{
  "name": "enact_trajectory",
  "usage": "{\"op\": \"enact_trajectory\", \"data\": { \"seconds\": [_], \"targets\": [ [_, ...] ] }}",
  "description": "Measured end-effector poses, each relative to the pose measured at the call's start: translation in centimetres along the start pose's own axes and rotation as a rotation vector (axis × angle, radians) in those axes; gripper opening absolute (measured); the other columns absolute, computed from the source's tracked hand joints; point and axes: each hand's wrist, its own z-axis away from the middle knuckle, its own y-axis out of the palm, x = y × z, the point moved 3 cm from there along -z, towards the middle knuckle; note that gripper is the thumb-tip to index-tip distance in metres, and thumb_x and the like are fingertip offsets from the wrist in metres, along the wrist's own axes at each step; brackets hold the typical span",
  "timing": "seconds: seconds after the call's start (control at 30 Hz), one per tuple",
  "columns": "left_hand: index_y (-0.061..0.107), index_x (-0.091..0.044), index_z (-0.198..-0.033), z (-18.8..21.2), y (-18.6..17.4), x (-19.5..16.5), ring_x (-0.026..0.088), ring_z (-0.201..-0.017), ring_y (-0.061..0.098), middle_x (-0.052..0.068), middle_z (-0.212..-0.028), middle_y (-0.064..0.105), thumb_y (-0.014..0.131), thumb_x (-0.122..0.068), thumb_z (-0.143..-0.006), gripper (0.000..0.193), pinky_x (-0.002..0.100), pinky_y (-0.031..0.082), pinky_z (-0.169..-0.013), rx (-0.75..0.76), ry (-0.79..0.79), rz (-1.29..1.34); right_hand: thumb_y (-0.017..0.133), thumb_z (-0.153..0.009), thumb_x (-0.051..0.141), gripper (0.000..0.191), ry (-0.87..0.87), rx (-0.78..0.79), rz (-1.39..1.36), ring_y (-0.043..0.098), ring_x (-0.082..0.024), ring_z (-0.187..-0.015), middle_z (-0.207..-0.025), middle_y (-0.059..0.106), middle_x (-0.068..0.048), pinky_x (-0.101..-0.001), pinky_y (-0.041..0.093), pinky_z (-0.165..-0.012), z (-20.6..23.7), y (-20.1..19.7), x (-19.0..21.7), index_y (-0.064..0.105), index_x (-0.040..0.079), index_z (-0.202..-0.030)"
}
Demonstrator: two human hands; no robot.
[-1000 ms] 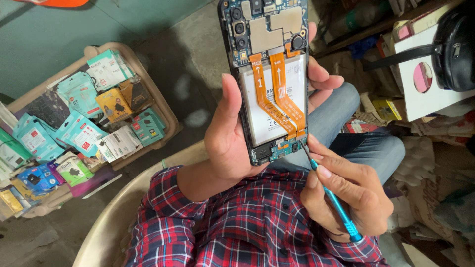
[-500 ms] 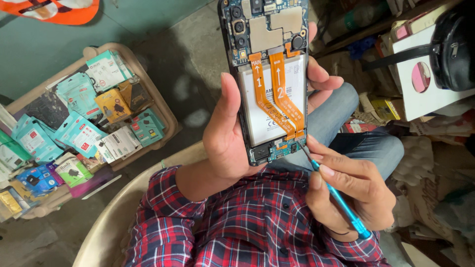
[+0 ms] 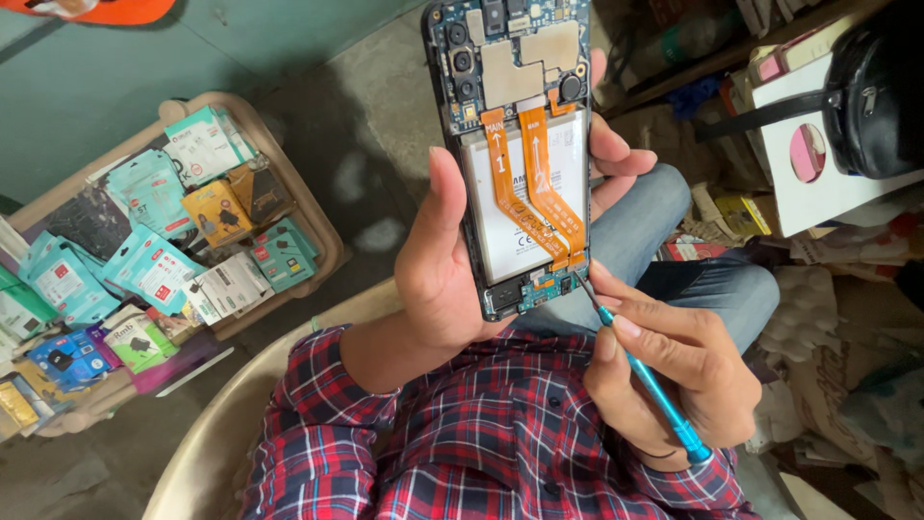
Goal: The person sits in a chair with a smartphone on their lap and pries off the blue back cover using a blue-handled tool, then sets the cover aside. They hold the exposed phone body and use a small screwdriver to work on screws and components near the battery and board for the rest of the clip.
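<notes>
The tray (image 3: 318, 226) at the left of the frame is the largest thing: a shallow, round-cornered beige tub packed with flat glossy packets (image 3: 154, 250), mostly teal card and clear film. At the upper right a white box (image 3: 818, 193) with a round pink window carries a black bag (image 3: 881, 91) of smooth, leathery look.

In the upper centre stands the phone (image 3: 515, 154), upright with its back cover off. The left hand (image 3: 438, 270) is wrapped round it, thumb along the left edge, fingertips hooked over the right. Its inside is hard and flat: a pale, smooth battery, metal shields above, a green board at the foot, and two thin orange flex ribbons bending down across the battery.

The right hand (image 3: 674, 376), at the lower right of centre, pinches a slim screwdriver (image 3: 645, 376) like a pen; the shaft is matte blue, the tip dark steel. The tip meets the phone's lower right corner, just beside the ribbon ends.

Judging by this, the work is at a small screw or connector there. It would go best with the tool held square to the board, light pressure only, the left hand keeping the phone steady, and the tip kept off the ribbons, which look easily torn.
</notes>
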Motion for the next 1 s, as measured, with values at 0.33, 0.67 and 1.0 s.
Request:
{"op": "enact_trajectory", "data": {
  "seconds": [0.33,0.67,1.0],
  "targets": [
    [0.023,0.002,-0.163,-0.2,-0.2,-0.8,0.028,-0.134,0.05,0.016,-0.135,0.052,0.041,-0.063,-0.118,0.082,0.046,0.029,-0.129,-0.003,0.016,-0.03,0.07,-0.099,0.004,0.014,0.039,-0.042,-0.114,0.077,-0.034,-0.105,-0.102,0.068,-0.018,-0.0421,0.067,-0.092,0.8,0.0,-1.2,0.058,-0.003,-0.102],
    [0.027,0.008,-0.164,0.2,-1.5,-1.4,0.036,-0.131,0.055,0.023,-0.135,0.056,0.043,-0.058,-0.114,0.084,0.052,0.035,-0.123,-0.015,-0.018,0.024,0.068,-0.112,0.023,0.026,-0.011,-0.618,-0.096,0.072,-0.024,-0.09,-0.102,0.066,-0.014,-0.0383,0.065,-0.086,-3.0,-9.2,-6.9,0.057,0.0,-0.116],
    [0.026,0.008,-0.162,1.3,-2.3,-0.6,0.034,-0.129,0.055,0.021,-0.131,0.057,0.043,-0.059,-0.117,0.083,0.049,0.035,-0.123,0.058,-0.057,0.099,0.068,-0.112,0.033,0.034,-0.144,-0.387,-0.418,0.068,-0.019,-0.076,-0.093,0.061,-0.01,-0.0354,0.063,-0.07,2.4,-3.6,-5.5,0.058,0.0,-0.116]
  ]
}}
